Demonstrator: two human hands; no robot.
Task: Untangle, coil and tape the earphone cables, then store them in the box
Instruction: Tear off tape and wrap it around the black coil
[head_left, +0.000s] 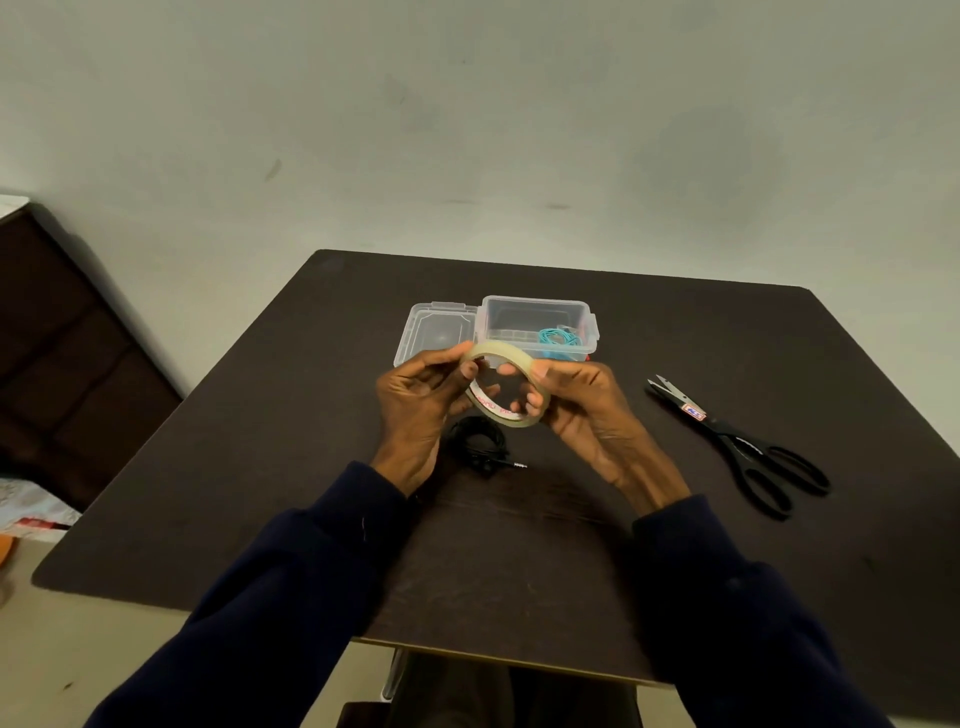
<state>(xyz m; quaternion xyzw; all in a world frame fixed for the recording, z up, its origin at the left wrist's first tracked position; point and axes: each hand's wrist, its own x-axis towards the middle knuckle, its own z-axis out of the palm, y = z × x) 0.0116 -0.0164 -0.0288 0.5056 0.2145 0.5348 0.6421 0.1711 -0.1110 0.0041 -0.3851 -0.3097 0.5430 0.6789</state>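
Both hands hold a roll of clear tape (506, 358) above the dark table (675, 545). My left hand (421, 410) pinches its left rim, thumb on the outer face. My right hand (576, 405) grips its right side, fingers through the core. Below the roll a coiled black earphone cable (475, 441) lies on the table, its jack pointing right. Behind the hands stands an open clear plastic box (535, 322) with a coiled teal earphone cable (558, 339) inside. The box's clear lid (434, 332) lies flat to its left.
Black-handled scissors (743, 447) lie on the table to the right, blades pointing to the back left. A plain wall rises behind the table. Dark furniture (67, 353) stands at the far left, off the table.
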